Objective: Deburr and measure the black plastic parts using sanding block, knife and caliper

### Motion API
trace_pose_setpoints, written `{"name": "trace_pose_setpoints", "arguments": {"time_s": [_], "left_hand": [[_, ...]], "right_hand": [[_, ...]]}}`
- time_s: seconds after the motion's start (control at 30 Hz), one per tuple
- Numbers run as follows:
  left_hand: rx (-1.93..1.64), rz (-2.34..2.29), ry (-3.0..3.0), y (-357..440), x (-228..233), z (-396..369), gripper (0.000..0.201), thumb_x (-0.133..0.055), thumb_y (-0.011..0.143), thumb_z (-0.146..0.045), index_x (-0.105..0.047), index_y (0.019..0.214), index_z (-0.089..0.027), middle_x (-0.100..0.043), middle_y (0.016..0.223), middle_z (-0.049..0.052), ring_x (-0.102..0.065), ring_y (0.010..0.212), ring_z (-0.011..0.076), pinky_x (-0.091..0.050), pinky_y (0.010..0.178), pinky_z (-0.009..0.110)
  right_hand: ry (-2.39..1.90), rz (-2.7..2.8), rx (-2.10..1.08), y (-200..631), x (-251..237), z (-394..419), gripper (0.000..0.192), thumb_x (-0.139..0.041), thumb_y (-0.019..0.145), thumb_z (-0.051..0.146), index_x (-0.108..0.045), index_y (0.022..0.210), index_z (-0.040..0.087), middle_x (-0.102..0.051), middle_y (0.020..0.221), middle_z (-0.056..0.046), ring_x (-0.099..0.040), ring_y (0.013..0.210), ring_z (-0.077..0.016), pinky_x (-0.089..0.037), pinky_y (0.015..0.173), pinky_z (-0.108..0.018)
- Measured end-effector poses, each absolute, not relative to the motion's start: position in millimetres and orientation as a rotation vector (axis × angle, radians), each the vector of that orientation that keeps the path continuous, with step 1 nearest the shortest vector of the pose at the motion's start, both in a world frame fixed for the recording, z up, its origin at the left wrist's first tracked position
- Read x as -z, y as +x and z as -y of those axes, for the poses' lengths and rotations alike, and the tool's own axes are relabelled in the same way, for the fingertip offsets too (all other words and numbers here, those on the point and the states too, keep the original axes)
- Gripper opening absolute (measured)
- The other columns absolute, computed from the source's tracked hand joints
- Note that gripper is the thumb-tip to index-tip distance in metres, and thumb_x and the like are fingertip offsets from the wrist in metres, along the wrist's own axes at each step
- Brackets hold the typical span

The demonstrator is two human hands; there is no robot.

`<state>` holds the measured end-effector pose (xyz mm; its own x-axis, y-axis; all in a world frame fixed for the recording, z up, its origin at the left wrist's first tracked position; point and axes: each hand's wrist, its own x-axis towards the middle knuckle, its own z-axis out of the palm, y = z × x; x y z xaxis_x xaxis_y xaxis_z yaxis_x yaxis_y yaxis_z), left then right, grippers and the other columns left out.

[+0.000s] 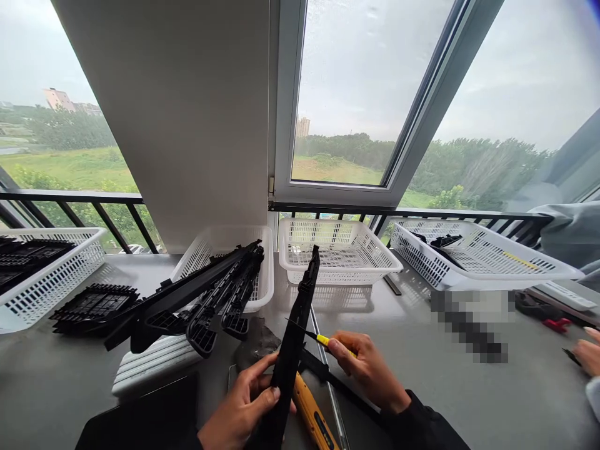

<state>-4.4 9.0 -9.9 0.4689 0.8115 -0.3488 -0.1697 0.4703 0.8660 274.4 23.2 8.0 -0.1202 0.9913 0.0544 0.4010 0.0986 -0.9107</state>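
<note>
I see white baskets (340, 250) along the bench (422, 375) and a heap of black strips (206, 294) left of my work; my left grip (244, 406) pinches a long black strip (295, 337) upright, my right grip (370, 369) pinches a yellow-handled knife (314, 337) touching it

No legible text or labels anywhere.

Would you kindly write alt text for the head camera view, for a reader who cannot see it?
At a grey table by a window, the left hand holds a long black plastic part upright while the right hand puts a yellow-handled blade to it. White baskets and more black parts lie behind; another person's hand shows at right.
</note>
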Motion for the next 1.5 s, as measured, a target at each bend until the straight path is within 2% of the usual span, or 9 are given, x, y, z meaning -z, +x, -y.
{"name": "trace_pose_setpoints", "arguments": {"time_s": [0.07, 0.3, 0.4, 0.57, 0.77, 1.07, 1.17, 1.33, 1.5], "left_hand": [[-0.720, -0.877, 0.875, -5, 13, -10, 0.090, -0.090, 0.075, -0.061, -0.058, 0.150, -0.022, -0.078, 0.117, 0.014, -0.074, 0.079, 0.0260, -0.064, 0.065, 0.039], [-0.800, -0.885, 0.894, -6, 15, -13, 0.076, -0.090, 0.078, -0.055, -0.065, 0.143, -0.025, -0.080, 0.118, 0.014, -0.076, 0.093, 0.0319, -0.064, 0.073, 0.041], [-0.793, -0.904, 0.871, -7, 7, -14, 0.076, -0.091, 0.075, -0.058, -0.066, 0.140, -0.026, -0.077, 0.126, 0.016, -0.076, 0.097, 0.0355, -0.065, 0.068, 0.043], [-0.758, -0.912, 0.867, -7, 2, -13, 0.081, -0.088, 0.078, -0.062, -0.060, 0.143, -0.022, -0.079, 0.116, 0.014, -0.075, 0.075, 0.0265, -0.065, 0.065, 0.044], [-0.771, -0.960, 0.835, -9, 12, -11, 0.091, -0.092, 0.070, -0.064, -0.055, 0.143, -0.024, -0.078, 0.123, 0.015, -0.077, 0.094, 0.0356, -0.066, 0.067, 0.046], [-0.774, -0.952, 0.875, -7, 16, -13, 0.085, -0.091, 0.074, -0.062, -0.056, 0.141, -0.023, -0.081, 0.113, 0.011, -0.077, 0.092, 0.0298, -0.063, 0.085, 0.046], [-0.767, -0.895, 0.903, -8, 20, -16, 0.081, -0.089, 0.079, -0.058, -0.055, 0.143, -0.022, -0.081, 0.109, 0.012, -0.077, 0.093, 0.0295, -0.063, 0.079, 0.043], [-0.613, -0.737, 0.897, -10, 30, -20, 0.094, -0.086, 0.079, -0.055, -0.041, 0.156, -0.024, -0.079, 0.100, 0.010, -0.078, 0.064, 0.0263, -0.058, 0.053, 0.035], [-0.606, -0.722, 0.948, -9, 21, -20, 0.082, -0.081, 0.085, -0.047, -0.042, 0.154, -0.023, -0.078, 0.106, 0.010, -0.079, 0.068, 0.0241, -0.060, 0.060, 0.035]], "right_hand": [[-1.380, 1.632, -1.032, 274, -10, -22, 0.064, -0.048, 0.100, 0.074, -0.039, 0.062, 0.023, -0.036, 0.060, 0.005, -0.030, 0.056, -0.0120, -0.024, 0.052, -0.028], [-1.364, 1.656, -1.058, 275, -12, -22, 0.064, -0.047, 0.100, 0.075, -0.042, 0.063, 0.023, -0.037, 0.060, 0.004, -0.030, 0.056, -0.0122, -0.023, 0.051, -0.029], [-1.400, 1.657, -0.985, 275, -11, -22, 0.063, -0.047, 0.100, 0.074, -0.040, 0.064, 0.023, -0.034, 0.063, 0.004, -0.029, 0.059, -0.0125, -0.022, 0.053, -0.029], [-1.412, 1.650, -1.003, 277, -10, -22, 0.062, -0.047, 0.101, 0.073, -0.039, 0.065, 0.023, -0.033, 0.063, 0.004, -0.028, 0.059, -0.0124, -0.022, 0.053, -0.029], [-1.416, 1.641, -1.022, 282, -8, -22, 0.062, -0.047, 0.101, 0.073, -0.040, 0.065, 0.023, -0.035, 0.063, 0.004, -0.031, 0.059, -0.0126, -0.023, 0.054, -0.029], [-1.413, 1.649, -1.017, 283, -10, -23, 0.063, -0.046, 0.101, 0.075, -0.039, 0.064, 0.023, -0.037, 0.060, 0.004, -0.031, 0.057, -0.0125, -0.024, 0.053, -0.029], [-1.434, 1.643, -0.988, 281, -11, -24, 0.064, -0.047, 0.100, 0.075, -0.038, 0.063, 0.024, -0.035, 0.061, 0.004, -0.031, 0.057, -0.0126, -0.024, 0.053, -0.029], [-1.482, 1.564, -0.897, 281, -11, -25, 0.061, -0.048, 0.100, 0.073, -0.042, 0.065, 0.023, -0.034, 0.064, 0.004, -0.031, 0.059, -0.0133, -0.026, 0.053, -0.029], [-1.455, 1.607, -0.899, 280, -12, -22, 0.059, -0.050, 0.101, 0.069, -0.041, 0.064, 0.023, -0.036, 0.064, 0.004, -0.033, 0.060, -0.0135, -0.026, 0.054, -0.029]]}}
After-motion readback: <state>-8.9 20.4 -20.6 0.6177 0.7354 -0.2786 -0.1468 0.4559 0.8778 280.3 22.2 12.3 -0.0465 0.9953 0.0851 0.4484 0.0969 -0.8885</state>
